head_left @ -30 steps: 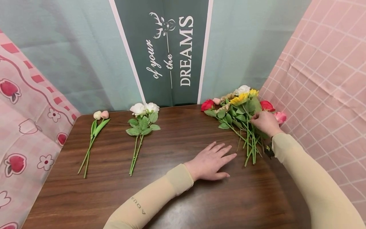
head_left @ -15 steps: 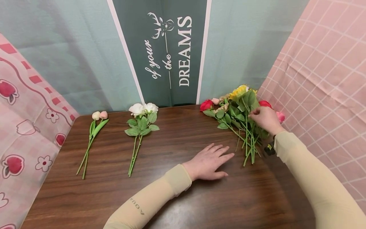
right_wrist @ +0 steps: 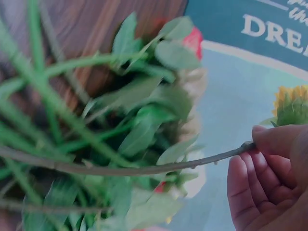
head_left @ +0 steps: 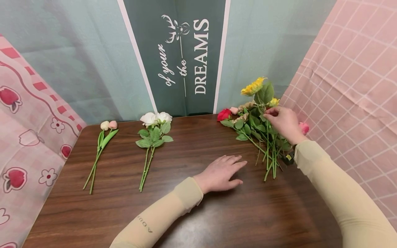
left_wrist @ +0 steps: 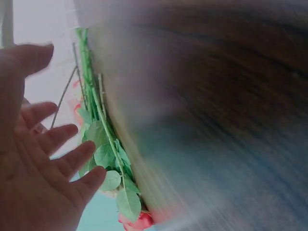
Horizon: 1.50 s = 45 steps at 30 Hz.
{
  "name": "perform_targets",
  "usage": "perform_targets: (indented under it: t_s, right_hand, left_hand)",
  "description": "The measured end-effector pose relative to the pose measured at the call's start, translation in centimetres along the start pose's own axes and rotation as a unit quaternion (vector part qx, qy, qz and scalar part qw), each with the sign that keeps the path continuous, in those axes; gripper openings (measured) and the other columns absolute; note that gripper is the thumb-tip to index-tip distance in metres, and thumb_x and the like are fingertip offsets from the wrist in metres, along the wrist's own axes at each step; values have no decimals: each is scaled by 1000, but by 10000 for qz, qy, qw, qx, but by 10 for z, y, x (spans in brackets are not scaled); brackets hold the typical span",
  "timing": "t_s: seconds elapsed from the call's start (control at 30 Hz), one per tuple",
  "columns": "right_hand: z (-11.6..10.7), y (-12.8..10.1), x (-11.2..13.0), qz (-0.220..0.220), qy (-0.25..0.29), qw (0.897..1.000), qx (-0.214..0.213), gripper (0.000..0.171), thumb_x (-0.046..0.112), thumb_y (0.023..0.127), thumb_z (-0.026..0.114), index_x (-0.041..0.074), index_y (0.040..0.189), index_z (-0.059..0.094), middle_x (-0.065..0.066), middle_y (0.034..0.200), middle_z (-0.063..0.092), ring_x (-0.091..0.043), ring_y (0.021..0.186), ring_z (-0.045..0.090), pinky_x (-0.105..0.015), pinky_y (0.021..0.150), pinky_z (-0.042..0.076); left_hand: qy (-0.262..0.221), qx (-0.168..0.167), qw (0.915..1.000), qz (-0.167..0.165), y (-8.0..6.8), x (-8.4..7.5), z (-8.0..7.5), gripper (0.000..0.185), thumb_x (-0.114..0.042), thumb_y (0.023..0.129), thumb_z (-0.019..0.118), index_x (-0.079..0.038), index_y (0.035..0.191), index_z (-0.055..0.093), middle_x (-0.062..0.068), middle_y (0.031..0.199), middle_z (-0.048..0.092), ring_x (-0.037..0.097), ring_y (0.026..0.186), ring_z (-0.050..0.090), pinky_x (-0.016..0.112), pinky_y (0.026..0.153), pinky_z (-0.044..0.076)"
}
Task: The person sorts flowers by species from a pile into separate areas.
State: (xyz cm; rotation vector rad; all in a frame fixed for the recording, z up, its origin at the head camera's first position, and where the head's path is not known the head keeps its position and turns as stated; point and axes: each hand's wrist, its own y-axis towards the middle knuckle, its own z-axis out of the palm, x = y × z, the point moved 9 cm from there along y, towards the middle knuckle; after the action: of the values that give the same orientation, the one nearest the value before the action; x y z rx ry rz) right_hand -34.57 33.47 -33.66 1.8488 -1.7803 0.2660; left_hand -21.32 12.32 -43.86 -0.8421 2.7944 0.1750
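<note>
My right hand [head_left: 286, 124] pinches the brown stem [right_wrist: 183, 165] of a yellow sunflower [head_left: 252, 86] between thumb and fingertips. The bloom stands above a heap of artificial flowers [head_left: 255, 128] at the back right, and its lower stem passes among the green stems there. Red, pink, beige and yellow blooms show in the heap, partly hidden by leaves and my right hand. Left of the heap's stems, my left hand [head_left: 219, 174] is spread palm down at the table, with straight fingers and nothing in them.
Two white roses [head_left: 156, 119] with leafy stems lie at the back middle of the brown wooden table [head_left: 186, 155]. Farther left lie two tulips [head_left: 108, 125], one cream and one pink. Fabric walls [head_left: 338, 86] enclose the back and both sides.
My right hand has lifted the sunflower up and leftward out of the heap's top. My left hand has drawn back slightly to the left.
</note>
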Motion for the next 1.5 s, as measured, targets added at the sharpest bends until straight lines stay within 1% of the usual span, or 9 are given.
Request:
perform_targets:
  t_s: [0.1, 0.2, 0.43, 0.6, 0.7, 0.83, 1.0, 1.3, 1.5]
  right_hand:
    - [8, -2, 16, -53, 399, 9991, 115, 34, 37, 100, 67, 5, 108, 75, -16, 99, 73, -23, 73, 61, -34, 64, 47]
    - [24, -5, 31, 87, 1091, 9932, 401, 34, 36, 99, 70, 5, 111, 75, -17, 101, 73, -22, 76, 65, -28, 62, 51]
    - [86, -26, 69, 572, 2881, 9485, 1190, 33, 29, 96, 74, 3, 115, 72, -15, 113, 71, -25, 85, 70, -37, 78, 60]
    - [125, -41, 98, 685, 3829, 9109, 1376, 31, 24, 94, 77, 0, 111, 71, -12, 105, 72, -20, 79, 69, -45, 80, 61]
    - [140, -45, 112, 685, 4108, 8982, 1408, 29, 21, 93, 78, -1, 110, 71, -13, 101, 72, -19, 76, 69, -43, 77, 61]
    - [153, -47, 126, 678, 4308, 8881, 1448, 25, 17, 94, 77, -2, 109, 72, -24, 105, 71, -17, 73, 68, -39, 73, 62]
    - [160, -50, 137, 675, 4350, 8846, 1538, 22, 15, 94, 76, -1, 109, 72, -22, 105, 72, -16, 74, 68, -37, 72, 62]
    - [177, -59, 150, 678, 4472, 8659, 2136, 34, 8, 94, 74, -11, 121, 64, -16, 100, 73, -20, 77, 70, -39, 75, 62]
    - [190, -58, 155, 740, 4341, 8668, 2338, 29, 4, 93, 73, -10, 117, 65, -22, 100, 71, -18, 73, 69, -36, 72, 62]
  left_hand:
    - [-654, -210, 9966, -449, -4, 13, -8, 61, -45, 104, 57, -17, 157, 44, 6, 160, 41, 23, 146, 39, 39, 119, 34]
    - [-1554, -430, 9818, -1002, -11, 31, -13, 52, -38, 104, 59, -16, 151, 53, 3, 154, 50, 18, 141, 46, 35, 114, 40]
    - [-3950, -857, 8934, -1962, -40, 69, -9, 43, -29, 100, 67, -8, 137, 65, 4, 131, 67, 11, 113, 65, 31, 96, 53]
    - [-4352, -929, 8730, -1997, -56, 76, -5, 38, -26, 99, 70, -3, 129, 68, 3, 115, 73, 11, 99, 69, 28, 86, 55]
    - [-4626, -1060, 8581, -1963, -64, 78, -6, 32, -19, 98, 71, 1, 123, 69, 3, 104, 75, 21, 88, 72, 34, 76, 59]
    - [-5120, -1260, 8248, -2042, -73, 83, -3, 26, -12, 97, 72, 6, 115, 70, 9, 94, 75, 35, 81, 73, 43, 68, 61]
    - [-5637, -1361, 7854, -2165, -81, 91, 1, 19, -8, 95, 73, 7, 108, 70, 20, 93, 75, 33, 79, 74, 39, 71, 63]
    - [-5476, -1460, 7858, -2478, -95, 107, -5, 13, -4, 97, 68, 5, 106, 69, 21, 92, 73, 18, 70, 71, 36, 67, 63]
    - [-5400, -1459, 7877, -2582, -100, 112, -7, 13, -3, 97, 68, 6, 105, 67, 19, 90, 73, 18, 69, 71, 37, 66, 63]
